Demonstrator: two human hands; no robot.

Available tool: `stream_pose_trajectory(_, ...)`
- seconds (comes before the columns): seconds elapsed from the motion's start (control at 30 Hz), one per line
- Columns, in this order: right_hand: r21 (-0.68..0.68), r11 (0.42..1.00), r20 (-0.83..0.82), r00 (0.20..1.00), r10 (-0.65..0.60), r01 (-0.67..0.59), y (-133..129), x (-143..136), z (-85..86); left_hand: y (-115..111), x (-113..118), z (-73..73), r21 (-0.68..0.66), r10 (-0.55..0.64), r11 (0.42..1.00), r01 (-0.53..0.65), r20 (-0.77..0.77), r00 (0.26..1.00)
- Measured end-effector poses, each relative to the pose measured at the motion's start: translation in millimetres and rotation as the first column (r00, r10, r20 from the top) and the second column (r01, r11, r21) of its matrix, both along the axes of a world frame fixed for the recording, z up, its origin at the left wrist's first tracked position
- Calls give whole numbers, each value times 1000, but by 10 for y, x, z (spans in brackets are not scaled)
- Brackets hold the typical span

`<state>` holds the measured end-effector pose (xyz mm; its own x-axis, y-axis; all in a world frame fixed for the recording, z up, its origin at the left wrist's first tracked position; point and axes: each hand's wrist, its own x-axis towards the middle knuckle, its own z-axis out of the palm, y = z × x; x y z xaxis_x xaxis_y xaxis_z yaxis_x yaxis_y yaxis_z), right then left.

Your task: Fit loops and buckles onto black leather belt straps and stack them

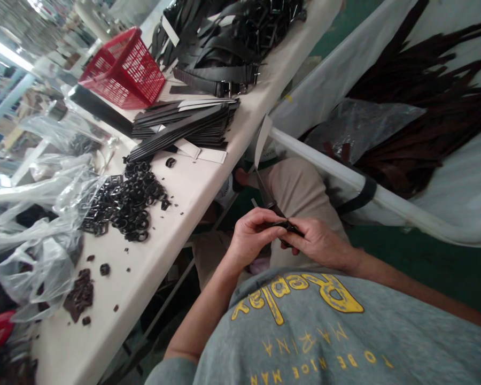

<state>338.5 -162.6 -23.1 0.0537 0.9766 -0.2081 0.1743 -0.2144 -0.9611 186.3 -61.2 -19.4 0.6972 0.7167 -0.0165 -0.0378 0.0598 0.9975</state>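
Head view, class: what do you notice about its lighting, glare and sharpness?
In the head view, the strip light at upper left glares white; in the head view, the background beyond the red basket looks blurred; in the head view, pale highlights streak the plastic bags; the left hand and right hand look clearer than that background.

The strap [264,187] at the left hand [250,235] shows 2 colours, black and off-white. Left of that hand, a cream table [148,272] bears black loops [134,198] and brown bits [79,294]; beyond, a red latticed basket [144,72]. Behind the hand, a grey shirt [224,342] carries yellow lettering [339,294].
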Motion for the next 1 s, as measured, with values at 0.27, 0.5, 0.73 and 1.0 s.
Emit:
stream_pose_trajectory(0.27, -66, 998, -205, 979, -5, -9, 21, -9, -64, -45, -103, -16, 221, -5, 974, 53, -211, 977)
stream_pose_trajectory(0.5, -108, 993, -311, 947, -79, 47, -1, -55, -79, 21, -149, 173, 366, -143, 897, 247, -287, 947)
stream_pose_trajectory(0.73, -93, 985, -236, 958, -162, 144, 22, -79, -46, -104, -49, -31, 48, 8, 999, -2, -112, 994)
stream_pose_trajectory(1.0, 53, 985, -12, 986, -166, 167, 40, -36, 18, -228, 104, -95, -539, 358, 797, -271, 61, 932)
